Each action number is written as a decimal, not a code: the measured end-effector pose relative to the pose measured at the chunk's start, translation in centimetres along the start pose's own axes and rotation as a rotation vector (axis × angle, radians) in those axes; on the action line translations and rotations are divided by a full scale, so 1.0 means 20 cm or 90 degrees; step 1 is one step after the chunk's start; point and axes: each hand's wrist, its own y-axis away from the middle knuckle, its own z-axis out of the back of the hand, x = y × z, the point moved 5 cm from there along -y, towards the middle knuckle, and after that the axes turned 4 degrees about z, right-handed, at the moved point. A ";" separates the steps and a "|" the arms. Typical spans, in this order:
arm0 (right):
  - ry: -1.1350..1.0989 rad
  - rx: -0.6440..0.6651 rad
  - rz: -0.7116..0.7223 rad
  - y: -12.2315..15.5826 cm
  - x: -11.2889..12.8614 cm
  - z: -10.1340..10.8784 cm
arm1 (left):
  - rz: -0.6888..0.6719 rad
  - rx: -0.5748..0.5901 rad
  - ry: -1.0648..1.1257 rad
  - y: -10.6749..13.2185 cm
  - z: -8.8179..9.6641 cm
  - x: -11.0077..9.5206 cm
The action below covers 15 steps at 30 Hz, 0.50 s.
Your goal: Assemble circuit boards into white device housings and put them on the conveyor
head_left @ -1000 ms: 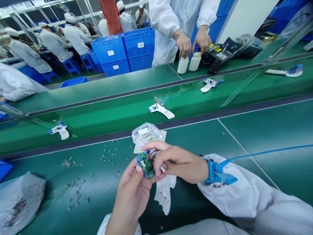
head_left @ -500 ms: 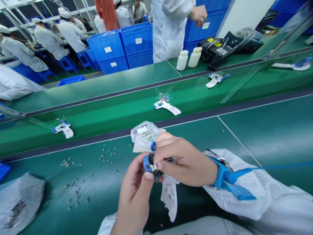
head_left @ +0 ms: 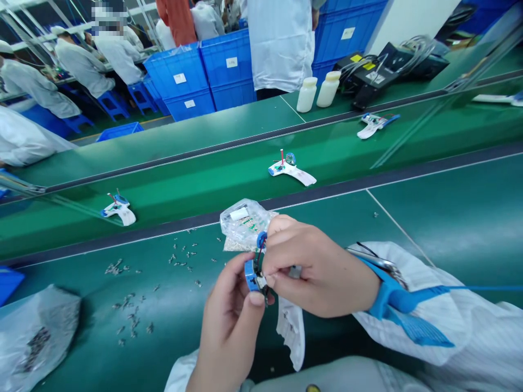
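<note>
Both hands work on a gun-shaped device with a white handle that hangs down below my right hand. My left hand is closed around its blue end piece, thumb at the front and fingers behind. My right hand is closed on the device from the right, its thumb and fingertips pinched beside a small white connector. Thin red and dark wires run up from there to a round blue part at my right fingers. The circuit board inside is mostly covered by my fingers.
Small metal screws lie scattered at left near a clear bag. Another plastic bag sits just beyond my hands. Similar devices rest on the green belt. White bottles and a person are across it.
The devices on the belt have shifted right. My hands stay on the device, slightly further right in view. The person across the belt has moved left, and the raised hand has dropped.
</note>
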 end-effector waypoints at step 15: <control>-0.005 0.019 -0.026 0.02 0.03 -0.02 | -0.134 -0.127 -0.658 0.07 -0.11 -0.05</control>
